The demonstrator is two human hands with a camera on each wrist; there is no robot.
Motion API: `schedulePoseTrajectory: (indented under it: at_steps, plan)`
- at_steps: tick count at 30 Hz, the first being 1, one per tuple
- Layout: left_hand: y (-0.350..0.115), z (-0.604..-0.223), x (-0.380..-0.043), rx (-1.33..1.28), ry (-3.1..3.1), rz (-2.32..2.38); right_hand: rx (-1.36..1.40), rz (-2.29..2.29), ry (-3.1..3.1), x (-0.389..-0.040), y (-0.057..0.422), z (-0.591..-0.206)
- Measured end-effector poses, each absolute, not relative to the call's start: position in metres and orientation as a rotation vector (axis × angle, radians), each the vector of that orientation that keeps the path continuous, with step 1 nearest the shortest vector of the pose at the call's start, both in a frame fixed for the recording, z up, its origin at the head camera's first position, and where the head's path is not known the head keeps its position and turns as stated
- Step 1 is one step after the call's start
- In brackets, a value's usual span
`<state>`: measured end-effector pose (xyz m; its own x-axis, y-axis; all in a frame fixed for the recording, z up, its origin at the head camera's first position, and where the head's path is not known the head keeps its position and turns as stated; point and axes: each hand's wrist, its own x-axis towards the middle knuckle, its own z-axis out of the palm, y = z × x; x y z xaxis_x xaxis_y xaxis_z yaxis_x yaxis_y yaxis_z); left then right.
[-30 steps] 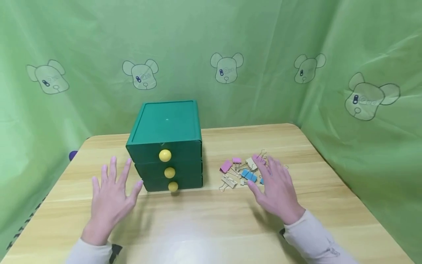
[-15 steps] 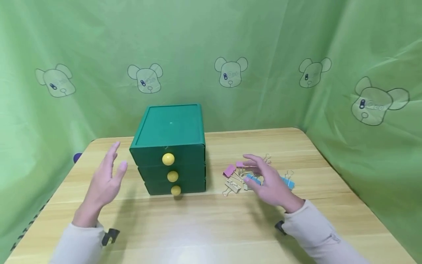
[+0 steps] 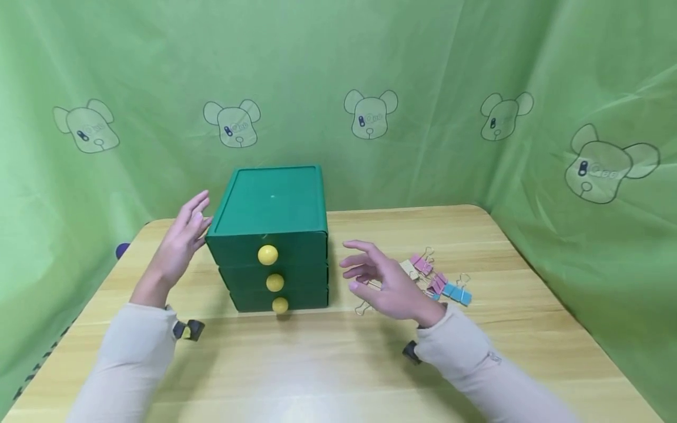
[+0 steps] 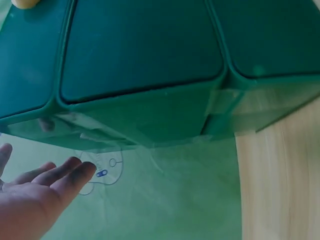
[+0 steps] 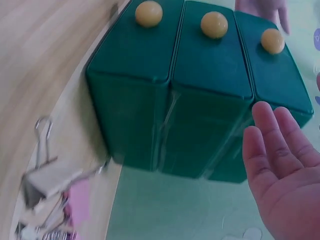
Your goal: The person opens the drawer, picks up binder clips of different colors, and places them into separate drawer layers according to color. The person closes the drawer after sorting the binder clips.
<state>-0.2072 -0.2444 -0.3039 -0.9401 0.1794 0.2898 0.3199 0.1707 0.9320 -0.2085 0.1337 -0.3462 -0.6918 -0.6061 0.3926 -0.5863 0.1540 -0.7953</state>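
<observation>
Beyond and above the left hand and right hand, five bear heads on the green curtain are each bearing a blue oval mark and pale lettering, seemingly reading "Qee", too faint for certainty. Outward and nearer than the left hand, dark marks are running beside the table, staying illegible.

The counter leaves room to pass before the drawers, whose knobs jut out. On their right, the right hand and clips stand in the way; on their left, the left hand; behind, the curtain.
</observation>
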Motion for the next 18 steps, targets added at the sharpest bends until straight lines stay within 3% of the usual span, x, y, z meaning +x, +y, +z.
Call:
schedulePoseTrajectory:
  at_steps: [8,18]
  plan:
    - [-0.235,-0.309,-0.235,-0.474,-2.271,-2.135,-1.260,-1.560,2.214,-0.211,0.110,-0.347]
    - [-0.235,-0.311,-0.240,-0.395,-2.215,-2.216,-1.272,-1.474,2.169,-0.216,0.084,-0.346]
